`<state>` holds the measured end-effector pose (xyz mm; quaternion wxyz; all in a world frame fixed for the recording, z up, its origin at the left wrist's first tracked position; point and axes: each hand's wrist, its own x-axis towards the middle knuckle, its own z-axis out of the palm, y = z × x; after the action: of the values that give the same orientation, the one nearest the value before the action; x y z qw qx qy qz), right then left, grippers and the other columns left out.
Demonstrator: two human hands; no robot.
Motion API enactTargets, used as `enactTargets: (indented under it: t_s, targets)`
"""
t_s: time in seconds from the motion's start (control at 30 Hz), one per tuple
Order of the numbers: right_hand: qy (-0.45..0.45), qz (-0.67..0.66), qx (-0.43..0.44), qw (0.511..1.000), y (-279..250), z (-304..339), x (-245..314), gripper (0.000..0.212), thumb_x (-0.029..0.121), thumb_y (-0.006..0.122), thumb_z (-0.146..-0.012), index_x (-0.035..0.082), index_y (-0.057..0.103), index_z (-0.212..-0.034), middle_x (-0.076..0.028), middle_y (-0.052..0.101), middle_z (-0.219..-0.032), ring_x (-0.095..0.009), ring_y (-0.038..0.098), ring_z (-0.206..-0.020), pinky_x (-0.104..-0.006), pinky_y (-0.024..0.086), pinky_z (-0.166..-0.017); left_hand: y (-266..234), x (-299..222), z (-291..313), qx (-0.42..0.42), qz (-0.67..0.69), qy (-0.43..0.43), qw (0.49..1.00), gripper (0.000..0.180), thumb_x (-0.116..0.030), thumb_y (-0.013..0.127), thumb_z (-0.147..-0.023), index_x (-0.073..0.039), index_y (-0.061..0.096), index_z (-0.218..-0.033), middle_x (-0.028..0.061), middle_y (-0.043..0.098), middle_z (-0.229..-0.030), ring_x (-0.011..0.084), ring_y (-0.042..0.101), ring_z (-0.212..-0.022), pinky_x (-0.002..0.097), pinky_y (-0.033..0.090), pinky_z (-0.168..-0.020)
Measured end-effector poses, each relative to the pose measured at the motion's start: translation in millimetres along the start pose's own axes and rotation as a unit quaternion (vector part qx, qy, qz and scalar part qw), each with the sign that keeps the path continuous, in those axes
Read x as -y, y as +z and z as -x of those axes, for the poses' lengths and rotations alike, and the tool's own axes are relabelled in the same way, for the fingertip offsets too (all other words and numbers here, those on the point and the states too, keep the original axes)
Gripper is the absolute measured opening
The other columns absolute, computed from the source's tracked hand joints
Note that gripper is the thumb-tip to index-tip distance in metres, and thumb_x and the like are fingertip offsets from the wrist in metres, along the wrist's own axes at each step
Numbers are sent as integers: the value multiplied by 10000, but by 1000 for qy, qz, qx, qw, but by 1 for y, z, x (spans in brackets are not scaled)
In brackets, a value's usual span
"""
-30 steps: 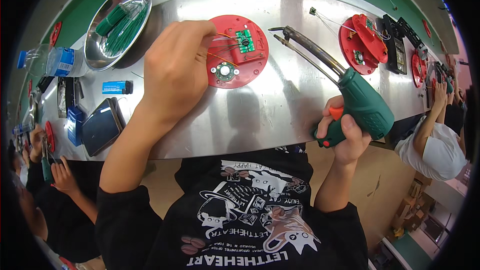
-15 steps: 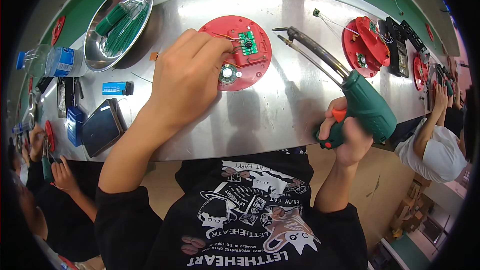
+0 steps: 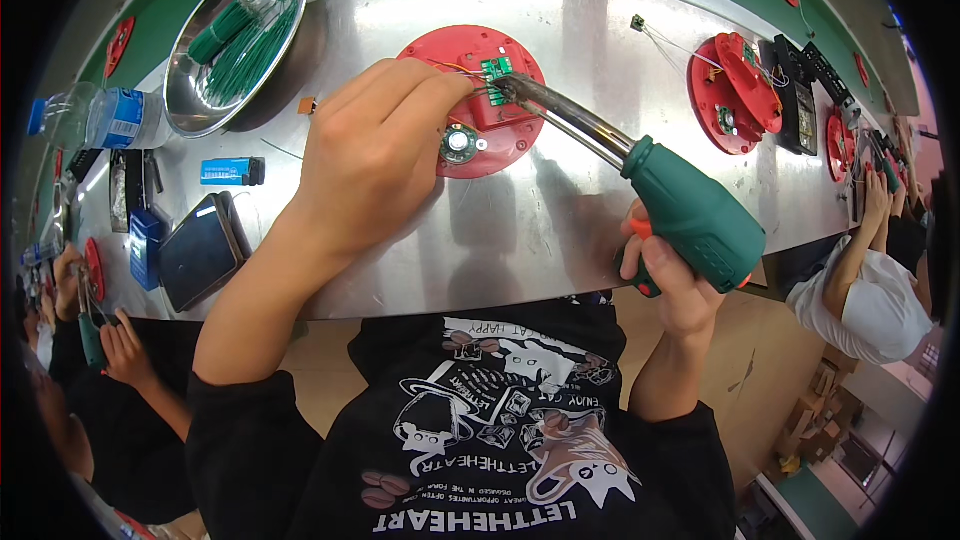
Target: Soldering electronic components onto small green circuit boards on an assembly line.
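A round red plastic housing [image 3: 520, 145] lies on the metal table in front of me, with a small green circuit board [image 3: 496, 82] and a round speaker [image 3: 458, 143] on it. My left hand [image 3: 375, 145] rests over the housing's left side, thumb and fingertips pinched together on thin wire [image 3: 458, 68] beside the board. The exact hold is partly hidden behind the fingers. In my right hand [image 3: 672, 275] is a green soldering gun [image 3: 695, 210] with a red trigger. Its dark tip [image 3: 508, 88] reaches the circuit board, close to my left fingertips.
A steel bowl [image 3: 290, 45] of green wires stands back left, near a plastic bottle [image 3: 120, 120]. A blue box-shaped item [image 3: 228, 171] and a dark wallet-like case [image 3: 203, 252] lie left. Another red housing [image 3: 712, 105] sits right. Co-workers' hands [image 3: 128, 350] show at the left edge.
My right hand has brought the soldering gun leftward, so its tip has gone from beside the red housing to the circuit board. My left hand has stayed nearly still.
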<state>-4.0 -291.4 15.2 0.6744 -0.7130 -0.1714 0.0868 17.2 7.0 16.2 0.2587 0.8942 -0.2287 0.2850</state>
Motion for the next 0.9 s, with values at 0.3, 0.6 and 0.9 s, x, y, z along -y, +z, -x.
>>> enactTargets:
  t_s: [0.3,0.6,0.9]
  targets:
    - [-8,-20,-5,1000,0,1,0,332,44,624,-885,-102,614,-1183,-212,641,-1032,-241,632,-804,-303,520,-506,-1,2,-1,6,5,-5,1000,133,44,671,-866,23,699,-994,150,687,-856,301,669,-729,360,530,-639]
    - [9,-32,-7,999,-1,3,0,372,28,613,-875,-96,589,-1225,-210,636,-1037,-234,625,-824,-304,523,-517,0,2,0,13,6,-9,1000,247,76,648,-746,5,685,-980,144,684,-878,323,683,-800,405,559,-705]
    - [12,-15,8,1000,-5,0,2,359,25,620,-881,-71,588,-1225,-188,636,-1032,-213,614,-826,-303,521,-524,-1,2,-1,17,21,-17,999,243,78,642,-758,16,684,-989,144,686,-869,316,684,-746,392,561,-669]
